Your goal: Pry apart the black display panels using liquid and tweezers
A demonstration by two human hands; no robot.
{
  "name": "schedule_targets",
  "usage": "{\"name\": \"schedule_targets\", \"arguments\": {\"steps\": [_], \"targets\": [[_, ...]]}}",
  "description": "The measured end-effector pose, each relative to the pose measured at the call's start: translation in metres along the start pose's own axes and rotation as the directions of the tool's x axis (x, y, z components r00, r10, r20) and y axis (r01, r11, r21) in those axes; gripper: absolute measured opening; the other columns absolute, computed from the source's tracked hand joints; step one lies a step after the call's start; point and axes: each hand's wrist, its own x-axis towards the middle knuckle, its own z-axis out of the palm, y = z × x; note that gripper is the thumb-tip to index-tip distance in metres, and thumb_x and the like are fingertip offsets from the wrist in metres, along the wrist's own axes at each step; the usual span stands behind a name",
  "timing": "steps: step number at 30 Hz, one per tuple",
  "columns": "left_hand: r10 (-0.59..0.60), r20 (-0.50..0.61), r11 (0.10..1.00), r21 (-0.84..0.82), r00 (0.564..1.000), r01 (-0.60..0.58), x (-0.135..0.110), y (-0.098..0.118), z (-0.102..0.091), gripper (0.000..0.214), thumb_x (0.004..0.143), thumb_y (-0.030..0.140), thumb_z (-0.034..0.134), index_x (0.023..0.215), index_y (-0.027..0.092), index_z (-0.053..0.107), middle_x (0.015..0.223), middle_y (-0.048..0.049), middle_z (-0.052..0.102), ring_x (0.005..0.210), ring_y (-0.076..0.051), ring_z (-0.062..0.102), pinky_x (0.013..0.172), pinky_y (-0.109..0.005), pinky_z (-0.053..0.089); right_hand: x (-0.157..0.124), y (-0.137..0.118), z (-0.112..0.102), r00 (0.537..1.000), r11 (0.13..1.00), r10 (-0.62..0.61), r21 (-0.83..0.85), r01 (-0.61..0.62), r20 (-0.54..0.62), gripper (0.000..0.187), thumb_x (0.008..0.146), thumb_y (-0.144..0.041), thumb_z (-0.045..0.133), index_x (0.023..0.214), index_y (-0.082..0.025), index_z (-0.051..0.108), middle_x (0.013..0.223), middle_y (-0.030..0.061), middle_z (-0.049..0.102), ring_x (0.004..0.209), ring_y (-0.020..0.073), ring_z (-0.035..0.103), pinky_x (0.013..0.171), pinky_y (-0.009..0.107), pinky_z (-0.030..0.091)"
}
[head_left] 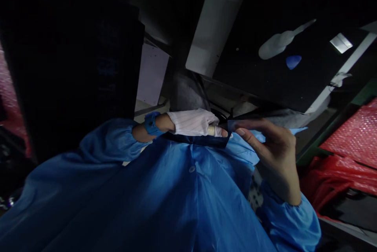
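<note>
My left hand [194,122], in a white striped glove with a pale cover on the thumb, is closed on a thin dark panel [216,141] held low in front of my body. The panel's far side is hidden behind the glove and in shadow. At the panel's right end my bare right hand [273,146] pinches with thumb and forefinger. Between its fingertips and the panel shows a thin bluish, see-through film [232,124]; whether it is attached to the panel I cannot tell. A blue band [153,124] circles my left wrist.
On the black tabletop [256,63] at upper right lie a white plastic dropper [273,45], a blue triangular pick [293,62] and a small pale rectangular piece [341,43]. Red bubble wrap [353,138] is at far right. A large dark box-like block [73,67] stands left.
</note>
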Motion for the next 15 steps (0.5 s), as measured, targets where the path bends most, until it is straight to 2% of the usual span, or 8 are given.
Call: {"name": "schedule_targets", "arguments": {"steps": [2,5,12,15], "targets": [[0.026,-0.028,1.0,0.018,0.999,-0.026,0.0012,-0.0012,0.001,0.083,0.105,0.101,0.038,0.082,0.022,0.048,0.081,-0.0021,0.054,0.074,-0.017,0.054,0.076,-0.035,0.04,0.0005,-0.0012,0.0,1.0,1.0,-0.004,-0.001,0.004,0.002,0.008,0.11,-0.039,0.093,0.113,-0.032,0.094,0.107,0.0014,0.093,0.094,0.026,0.091,0.086,0.035,0.075],[0.04,-0.048,0.999,0.031,0.998,-0.039,0.0019,-0.0011,0.0028,0.078,0.111,0.093,0.037,0.08,0.022,0.047,0.076,-0.001,0.051,0.071,-0.016,0.05,0.077,-0.035,0.038,0.0007,-0.0022,0.0001,1.0,1.0,-0.011,-0.001,0.011,0.004,0.006,0.11,-0.039,0.092,0.112,-0.033,0.094,0.104,-0.0001,0.093,0.092,0.0247,0.091,0.085,0.034,0.074],[-0.006,-0.109,0.998,0.062,0.994,0.013,0.0011,-0.0008,0.0051,0.053,0.118,0.057,0.059,0.081,0.02,0.051,0.086,-0.0024,0.06,0.079,-0.016,0.054,0.079,-0.033,0.037,0.0009,-0.0046,0.0003,0.999,0.998,0.036,0.046,-0.036,0.001,0.023,0.106,-0.05,0.096,0.115,-0.03,0.092,0.109,0.0024,0.093,0.098,0.0275,0.091,0.095,0.039,0.076],[-0.019,-0.14,1.0,0.015,0.99,0.022,0.0036,-0.0046,0.0004,0.05,0.117,0.054,0.063,0.082,0.018,0.057,0.088,-0.0023,0.063,0.082,-0.016,0.057,0.081,-0.031,0.04,0.0033,-0.0002,0.0003,0.997,0.995,0.053,0.089,-0.047,-0.059,0.033,0.104,-0.052,0.098,0.127,-0.03,0.088,0.117,0.0035,0.092,0.105,0.0271,0.09,0.098,0.039,0.074]]}}
